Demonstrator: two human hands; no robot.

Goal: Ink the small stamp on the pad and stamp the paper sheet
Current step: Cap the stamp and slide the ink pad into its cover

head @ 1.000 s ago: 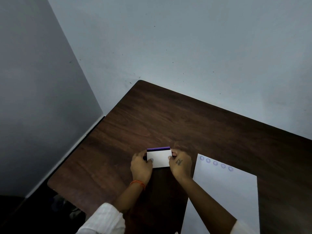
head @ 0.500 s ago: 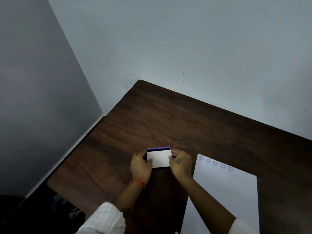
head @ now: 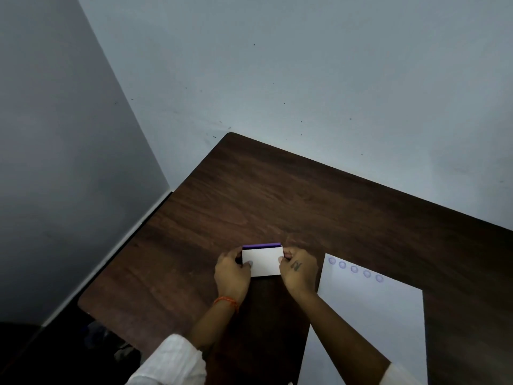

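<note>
Right, head view only: both hands are gripping the ink pad (head: pixel 262 261), a small box w/ a white top face and a purple strip along its far edge, which is sitting on the dark wood table (head: pixel 249 195) at about 6 o'clock of the frame centre, near the table's front part. The left hand (head: pixel 231 276) is clamping the pad's left end, thumb lying on the white top near the left edge, other fingers curled round the side & mostly hidden. The right hand (head: pixel 298 270) is mirroring that at the pad's right end, thumb tip resting on the top at the right edge, fingers wrapping the side; a dark mark is showing on its back. So both hands are pinching the pad btwn them, fingers held together, not spread. Can't tell whether the lid is lifting or the box is shut. An orange thread band (head: pixel 226 301) is circling the left wrist, and white sleeves (head: pixel 177 359) are covering both forearms lower down. The paper sheet (head: pixel 374 329) is lying flat on the table at 3 o'clock of the pad, just beside the right hand, the right forearm crossing over its near left corner. Five round purple stamp marks (head: pixel 354 269) are running in a row along the sheet's far edge. The small stamp itself isn't identifiable anywhere. Pale walls (head: pixel 277 65) are meeting in a corner at 11 o'clock behind the table.
</note>
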